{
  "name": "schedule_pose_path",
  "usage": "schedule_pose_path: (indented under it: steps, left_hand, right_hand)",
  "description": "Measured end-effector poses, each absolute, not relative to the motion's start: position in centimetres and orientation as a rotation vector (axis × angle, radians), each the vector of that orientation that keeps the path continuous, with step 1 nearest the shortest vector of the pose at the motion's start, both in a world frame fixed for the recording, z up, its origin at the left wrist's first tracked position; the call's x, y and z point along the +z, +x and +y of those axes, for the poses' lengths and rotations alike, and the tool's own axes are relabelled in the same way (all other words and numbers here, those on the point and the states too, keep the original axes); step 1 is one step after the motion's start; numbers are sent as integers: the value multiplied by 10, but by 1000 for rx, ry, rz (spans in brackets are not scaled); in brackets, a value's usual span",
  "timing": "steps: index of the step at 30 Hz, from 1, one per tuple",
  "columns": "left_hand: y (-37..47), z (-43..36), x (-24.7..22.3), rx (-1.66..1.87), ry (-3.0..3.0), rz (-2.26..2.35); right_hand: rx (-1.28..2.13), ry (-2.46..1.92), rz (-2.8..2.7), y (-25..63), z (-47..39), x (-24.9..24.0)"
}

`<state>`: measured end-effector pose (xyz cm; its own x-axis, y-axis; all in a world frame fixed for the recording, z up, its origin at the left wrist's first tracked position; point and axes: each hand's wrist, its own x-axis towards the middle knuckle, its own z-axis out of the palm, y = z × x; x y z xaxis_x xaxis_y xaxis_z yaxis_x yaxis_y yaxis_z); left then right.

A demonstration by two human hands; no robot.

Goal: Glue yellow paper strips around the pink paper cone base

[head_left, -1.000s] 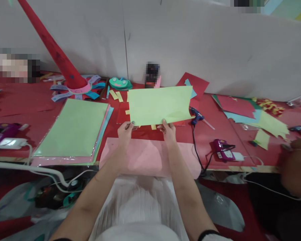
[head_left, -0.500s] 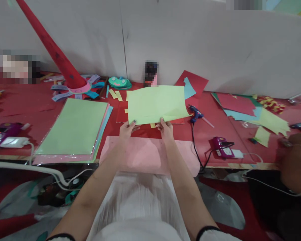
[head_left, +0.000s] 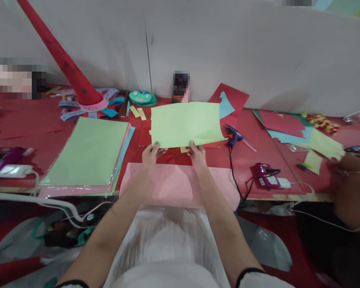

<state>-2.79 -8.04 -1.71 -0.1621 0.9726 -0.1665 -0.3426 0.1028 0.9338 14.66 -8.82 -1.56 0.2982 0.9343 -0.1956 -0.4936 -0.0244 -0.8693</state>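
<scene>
Both my hands hold one pale green sheet of paper (head_left: 186, 123) by its near edge, raised a little over the red table. My left hand (head_left: 151, 154) pinches its near left corner, thumb on top. Right of the middle, my right hand (head_left: 197, 154) pinches the same edge. The sheet's right corner curls outward. Partly covered beneath it lie a red sheet (head_left: 144, 138) and small yellow paper strips (head_left: 183, 149). A pink sheet (head_left: 180, 186) lies below my forearms at the table's front edge.
Left is a stack of coloured paper (head_left: 88, 152); behind it stands a red paper cone (head_left: 63, 60). A blue glue gun (head_left: 234, 135) with a black cord lies to the right, near a purple power socket (head_left: 267, 176). A co-worker's hand (head_left: 352, 162) is far right.
The green sheet and my hands have shifted very slightly left. At the far right, the co-worker's hand has moved up toward the torn paper and another glue gun.
</scene>
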Motion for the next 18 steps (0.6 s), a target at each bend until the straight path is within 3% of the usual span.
schedule_pose_path:
  steps: [18]
  left_hand:
    - [-24, -81, -14, 1341, 705, 1099]
  right_hand:
    - [1231, -932, -432, 149, -87, -17]
